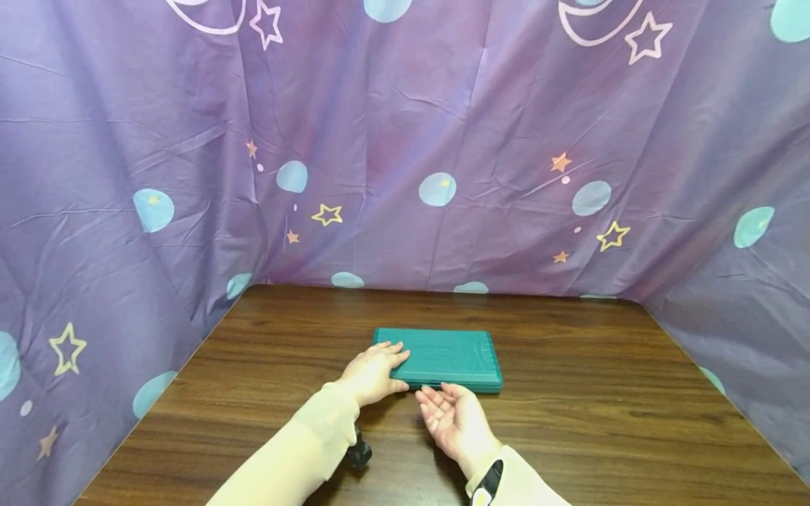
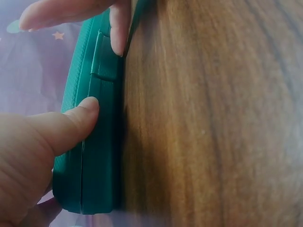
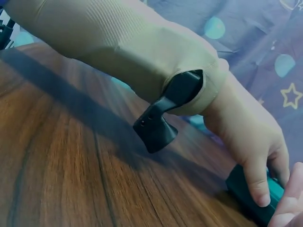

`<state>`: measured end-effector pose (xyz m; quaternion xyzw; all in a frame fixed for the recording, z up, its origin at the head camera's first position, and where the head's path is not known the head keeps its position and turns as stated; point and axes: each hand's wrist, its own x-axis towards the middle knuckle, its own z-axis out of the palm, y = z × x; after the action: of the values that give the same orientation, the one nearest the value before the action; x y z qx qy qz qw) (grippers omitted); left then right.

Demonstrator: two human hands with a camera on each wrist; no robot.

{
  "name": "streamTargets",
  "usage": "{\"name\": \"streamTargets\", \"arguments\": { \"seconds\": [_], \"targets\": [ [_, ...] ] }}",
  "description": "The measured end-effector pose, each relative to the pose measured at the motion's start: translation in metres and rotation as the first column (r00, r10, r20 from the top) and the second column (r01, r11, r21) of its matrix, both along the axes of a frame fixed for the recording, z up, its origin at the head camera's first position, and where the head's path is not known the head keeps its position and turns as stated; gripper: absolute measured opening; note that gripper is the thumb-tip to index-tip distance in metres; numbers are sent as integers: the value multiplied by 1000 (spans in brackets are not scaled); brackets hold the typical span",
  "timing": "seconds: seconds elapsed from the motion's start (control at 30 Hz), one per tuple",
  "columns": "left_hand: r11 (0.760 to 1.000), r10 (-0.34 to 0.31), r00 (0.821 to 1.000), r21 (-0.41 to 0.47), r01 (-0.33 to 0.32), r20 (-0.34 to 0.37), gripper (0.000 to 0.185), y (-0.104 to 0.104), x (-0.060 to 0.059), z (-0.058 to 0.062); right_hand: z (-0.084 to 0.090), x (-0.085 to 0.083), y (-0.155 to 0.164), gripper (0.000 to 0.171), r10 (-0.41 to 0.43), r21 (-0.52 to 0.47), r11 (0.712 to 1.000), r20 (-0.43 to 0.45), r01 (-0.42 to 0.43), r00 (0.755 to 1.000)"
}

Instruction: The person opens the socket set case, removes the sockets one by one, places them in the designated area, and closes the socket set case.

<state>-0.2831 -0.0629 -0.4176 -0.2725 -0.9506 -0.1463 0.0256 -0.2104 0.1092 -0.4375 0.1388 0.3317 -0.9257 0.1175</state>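
A flat teal plastic case (image 1: 446, 357) lies closed on the wooden table, its long front side toward me. My left hand (image 1: 373, 372) holds its left end: the fingers spread over the lid, and the thumb (image 2: 85, 111) presses the front side at the seam. My right hand (image 1: 457, 425) is palm up at the middle of the front side, its fingers loosely bent. In the left wrist view one right fingertip (image 2: 119, 42) lies against the lower part of the raised front latch (image 2: 105, 61), close to the tabletop.
The brown wood-grain table (image 1: 582, 393) carries the case near its middle. Purple curtain (image 1: 405, 140) with stars and moons hangs behind it and along both sides. A black wrist mount (image 3: 161, 123) sticks out from under the left sleeve, above the tabletop.
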Motion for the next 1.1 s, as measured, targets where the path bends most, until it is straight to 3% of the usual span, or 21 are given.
{"name": "streamTargets", "arguments": {
  "seconds": [0.37, 0.67, 0.87, 1.1],
  "targets": [
    [1000, -28, 999, -13, 27, -18, 63, -1, 1, 1, -1, 0, -4, 20, -2, -14, 1000, -19, 2, 1000],
    [989, -98, 980, -123, 77, -174, 65, 8, 5, -2, -1, 0, -4, 16, -9, -8, 1000, -35, 8, 999],
    [981, -97, 953, -189, 43, -285, 66, 20, 10, -5, 1, -2, -3, 15, -20, 15, 1000, -23, 21, 1000],
    [967, -46, 946, -251, -37, -321, 55, 29, 11, -6, 3, -6, -7, 22, -21, 58, 998, -26, 22, 999]
  ]
}}
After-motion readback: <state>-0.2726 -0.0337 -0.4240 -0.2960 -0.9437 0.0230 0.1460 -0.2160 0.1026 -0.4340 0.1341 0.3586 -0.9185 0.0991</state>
